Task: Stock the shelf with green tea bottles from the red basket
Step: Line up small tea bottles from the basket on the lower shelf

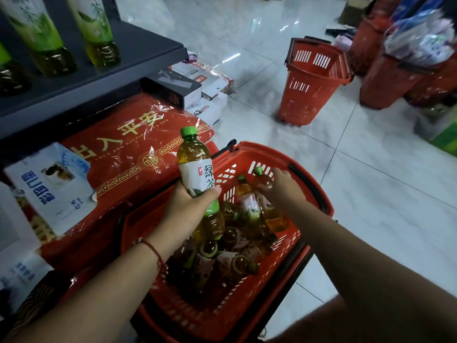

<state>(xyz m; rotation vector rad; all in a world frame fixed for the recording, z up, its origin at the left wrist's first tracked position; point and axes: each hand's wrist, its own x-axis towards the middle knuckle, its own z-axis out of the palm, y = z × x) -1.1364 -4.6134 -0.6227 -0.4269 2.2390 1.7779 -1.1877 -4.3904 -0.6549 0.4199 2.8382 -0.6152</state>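
Observation:
A red basket (309, 186) stands on the floor below me with several green tea bottles (230, 258) lying in it. My left hand (190, 206) grips one green tea bottle (195, 164) upright above the basket's left rim, green cap up. My right hand (282, 186) reaches into the basket and curls round another bottle (264, 180) near the far side; a third bottle (247, 196) leans beside it. The dark shelf (138, 50) at upper left carries three green tea bottles (99, 30) standing in a row.
Under the shelf lie red packaged goods (128, 149), a blue-and-white box (52, 184) and dark and white boxes (188, 87). An empty red basket (311, 82) stands on the white tiled floor further off, with more red baskets of goods (400, 75) at the right.

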